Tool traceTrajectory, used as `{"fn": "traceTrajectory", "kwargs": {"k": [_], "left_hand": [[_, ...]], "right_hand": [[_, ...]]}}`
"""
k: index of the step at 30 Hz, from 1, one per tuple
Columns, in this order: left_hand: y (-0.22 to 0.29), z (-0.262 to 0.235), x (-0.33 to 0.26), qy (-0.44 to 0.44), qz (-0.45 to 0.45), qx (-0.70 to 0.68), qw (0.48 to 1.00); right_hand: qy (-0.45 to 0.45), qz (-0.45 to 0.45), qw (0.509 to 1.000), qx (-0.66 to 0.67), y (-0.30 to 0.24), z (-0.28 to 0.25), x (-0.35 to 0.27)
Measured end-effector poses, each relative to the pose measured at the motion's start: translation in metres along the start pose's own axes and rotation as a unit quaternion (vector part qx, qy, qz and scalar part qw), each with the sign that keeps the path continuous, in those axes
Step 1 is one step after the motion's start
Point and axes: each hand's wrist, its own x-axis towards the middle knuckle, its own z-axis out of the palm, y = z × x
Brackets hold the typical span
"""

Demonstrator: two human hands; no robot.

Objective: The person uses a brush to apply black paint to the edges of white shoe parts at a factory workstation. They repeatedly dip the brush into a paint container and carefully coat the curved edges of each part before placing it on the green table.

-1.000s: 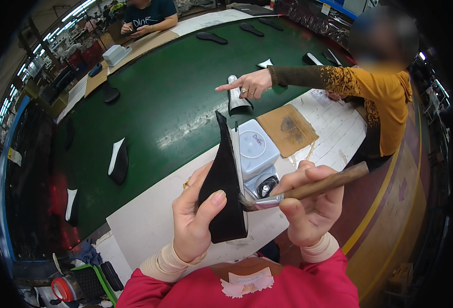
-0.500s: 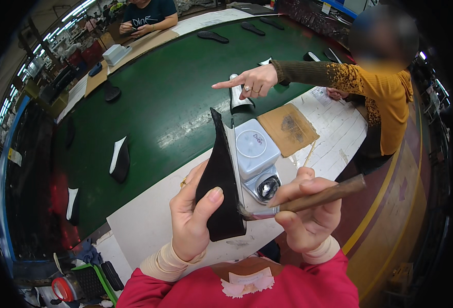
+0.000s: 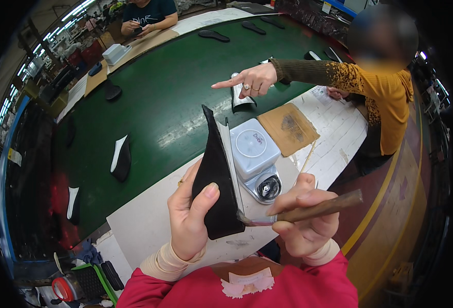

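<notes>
My left hand (image 3: 188, 215) holds a black shoe sole piece (image 3: 215, 174) upright on edge, its pointed end up and a pale layer showing along its right side. My right hand (image 3: 303, 218) grips a brush with a brown wooden handle (image 3: 319, 208); the brush tip touches the lower right edge of the sole. Both hands are in front of my chest, over a pale work sheet (image 3: 144, 226) on the table.
A white box-shaped device with a round dial (image 3: 254, 156) stands just behind the sole. A brown stained board (image 3: 288, 128) lies to its right. A person in a yellow top points a hand (image 3: 247, 82) over the green belt (image 3: 154, 97), where several sole pieces lie.
My right hand and the brush moved down along the sole's edge toward its lower end. The other person's pointing hand shifted slightly.
</notes>
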Motion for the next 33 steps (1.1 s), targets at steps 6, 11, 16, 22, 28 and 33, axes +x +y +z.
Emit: {"fn": "traceTrajectory", "kwargs": {"k": [6,11,16,22,28,33], "left_hand": [[-0.009,-0.008,0.004,0.011,-0.045,-0.086,0.995],[-0.023,-0.031,0.013,0.034,-0.152,-0.155,0.976],[-0.048,-0.055,0.017,0.047,-0.194,-0.178,0.964],[-0.100,-0.107,0.076,-0.020,-0.146,-0.302,0.942],[-0.138,-0.137,0.137,-0.011,-0.170,-0.459,0.872],[-0.145,-0.141,0.146,-0.016,-0.184,-0.401,0.897]], "right_hand": [[0.056,0.277,0.932,0.227,-0.003,-0.006,-0.012],[0.131,0.309,0.921,0.199,0.014,-0.024,-0.030],[0.190,0.323,0.912,0.169,0.024,-0.040,-0.051],[0.284,0.341,0.874,0.200,0.044,-0.052,-0.071],[0.311,0.311,0.842,0.313,0.084,-0.066,-0.100],[0.349,0.307,0.792,0.396,0.119,-0.074,-0.131]]}}
